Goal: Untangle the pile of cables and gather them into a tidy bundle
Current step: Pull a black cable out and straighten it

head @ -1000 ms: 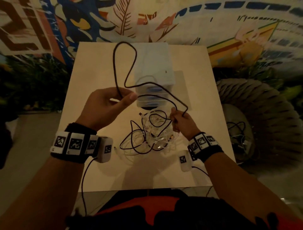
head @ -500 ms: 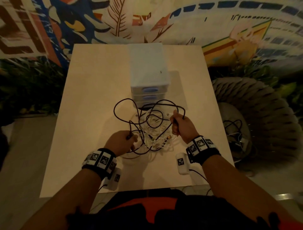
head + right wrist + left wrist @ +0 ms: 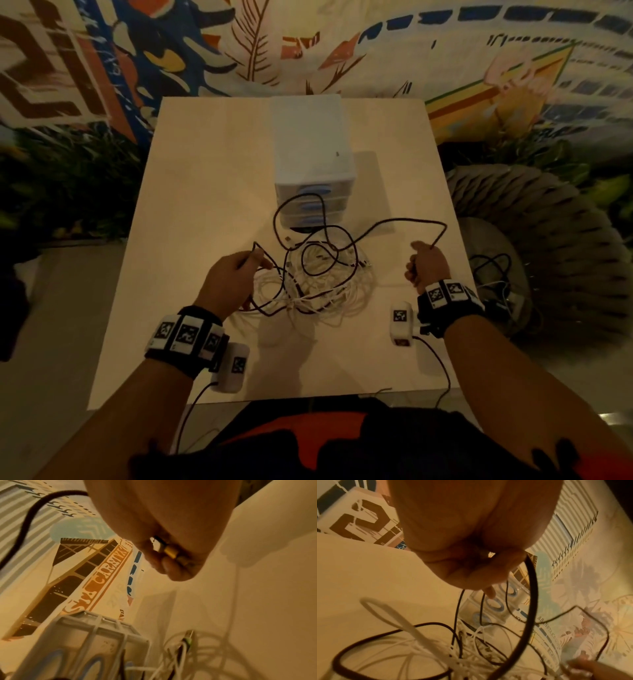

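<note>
table: pale matt wood | drawer unit: translucent plastic | black cable: matt | plug: shiny metal

This looks like a fun room in a café or a play space, not a lab. A big bright painting of leaves, shapes and a boat covers the wall. A small pale wooden table stands by it, with a little plastic drawer box on top. A round woven chair sits beside the table.
</note>
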Tool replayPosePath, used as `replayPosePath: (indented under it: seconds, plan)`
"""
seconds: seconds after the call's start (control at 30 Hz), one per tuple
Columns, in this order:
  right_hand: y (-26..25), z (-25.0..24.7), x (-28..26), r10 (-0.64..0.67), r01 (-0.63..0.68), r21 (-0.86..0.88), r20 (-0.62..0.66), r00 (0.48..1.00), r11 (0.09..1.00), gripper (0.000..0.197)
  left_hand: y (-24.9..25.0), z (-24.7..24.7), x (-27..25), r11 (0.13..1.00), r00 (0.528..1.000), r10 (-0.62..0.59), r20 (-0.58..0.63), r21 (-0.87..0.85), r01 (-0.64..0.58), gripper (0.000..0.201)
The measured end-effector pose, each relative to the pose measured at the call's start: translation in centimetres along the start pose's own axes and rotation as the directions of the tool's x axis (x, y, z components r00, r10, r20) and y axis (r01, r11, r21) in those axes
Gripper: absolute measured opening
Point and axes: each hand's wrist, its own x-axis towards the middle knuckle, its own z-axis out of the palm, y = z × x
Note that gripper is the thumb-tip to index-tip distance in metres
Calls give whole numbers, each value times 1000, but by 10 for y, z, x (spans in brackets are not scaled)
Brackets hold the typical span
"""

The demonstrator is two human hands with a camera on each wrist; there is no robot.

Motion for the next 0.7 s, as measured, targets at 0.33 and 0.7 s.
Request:
replayPosePath:
  seconds: [0.33,0.7]
  plan:
    - [38,1,5,-237,436,-798,368,899,416,33,37,-16,-3,960,990,124,-74,-242,-138,51]
    - [-20,45,-119,-703,918,-307,593,392,252,19,49,-34,-13,923,963,237,-127,-280,-264,51]
